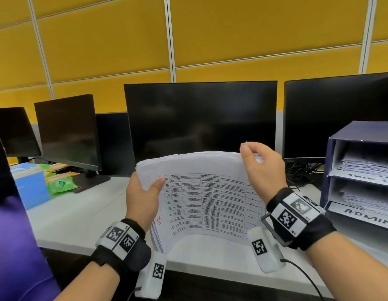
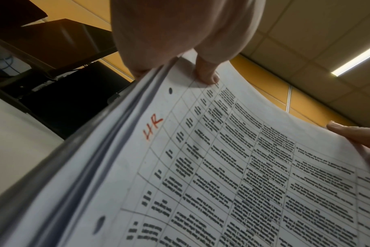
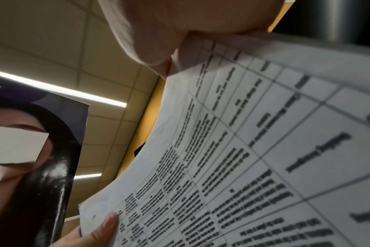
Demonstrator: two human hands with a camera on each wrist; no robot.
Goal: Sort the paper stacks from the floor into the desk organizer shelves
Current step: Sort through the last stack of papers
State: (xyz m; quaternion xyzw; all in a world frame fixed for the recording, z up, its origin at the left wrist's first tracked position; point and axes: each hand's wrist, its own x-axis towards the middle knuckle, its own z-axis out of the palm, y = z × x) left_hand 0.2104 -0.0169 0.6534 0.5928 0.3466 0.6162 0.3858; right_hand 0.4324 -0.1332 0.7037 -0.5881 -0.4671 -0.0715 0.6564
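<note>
Both hands grip a paper stack marked "HR"; organizer shelf reads "ADMIN".

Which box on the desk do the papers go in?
Look past the big middle monitor to the desk's right end. There stands the dark blue organizer, with paper-filled shelves; one white strip reads ADMIN. Nothing else there has shelves.

White desk: four dark monitors along back, blue box and green wipes pack left, desk organizer right, cables behind
</note>
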